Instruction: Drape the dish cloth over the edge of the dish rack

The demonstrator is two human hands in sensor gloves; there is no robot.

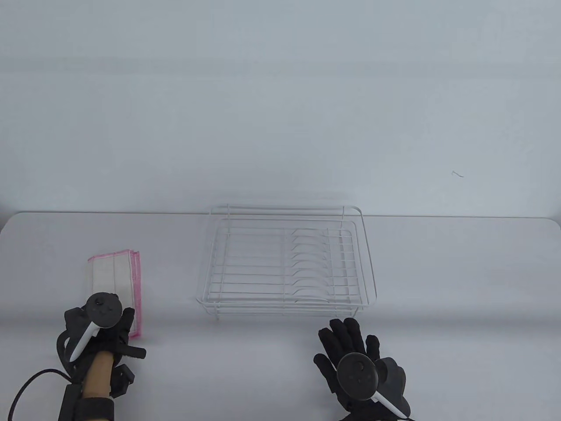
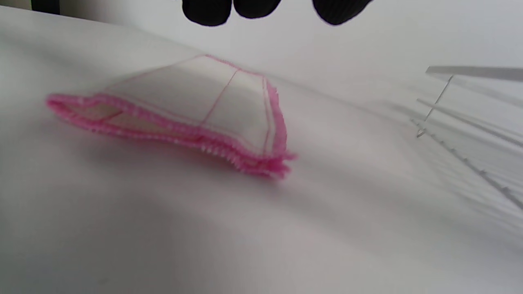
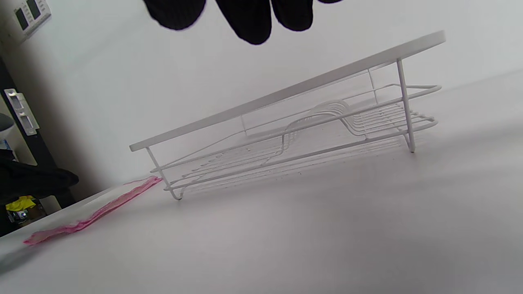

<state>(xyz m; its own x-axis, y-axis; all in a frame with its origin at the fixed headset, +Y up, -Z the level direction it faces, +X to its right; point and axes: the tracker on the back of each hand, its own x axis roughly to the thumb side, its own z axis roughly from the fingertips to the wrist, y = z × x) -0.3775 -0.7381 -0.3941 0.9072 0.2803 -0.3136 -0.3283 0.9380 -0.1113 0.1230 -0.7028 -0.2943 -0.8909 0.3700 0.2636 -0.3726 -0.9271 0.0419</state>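
Dish cloth folded flat on the tabletop, white with pink stitched border, layers stacked at the hem. Lies directly ahead of the left hand, near end partly under it in the table view. Left wrist view: fingertips hang above the cloth, apart from it; not gripping yet. Fingers loosely spread, nothing held. Judged: positioned to come down on the near hem, where the stacked edge gives the easiest pinch.

Dish rack, white wire, just ahead of the right hand, well apart from the cloth and off to the left hand's right. Raised rim on thin legs, near edge facing both hands: likely the edge to take the cloth.

Right hand flat and spread, fingers extended toward the rack's near rim, touching nothing. Right wrist view: fingertips clear of the rim. Judged: waiting, perhaps to steady the light rack or help unfold.

Task not started. Next: pinch hem, lift, carry across to the rim.
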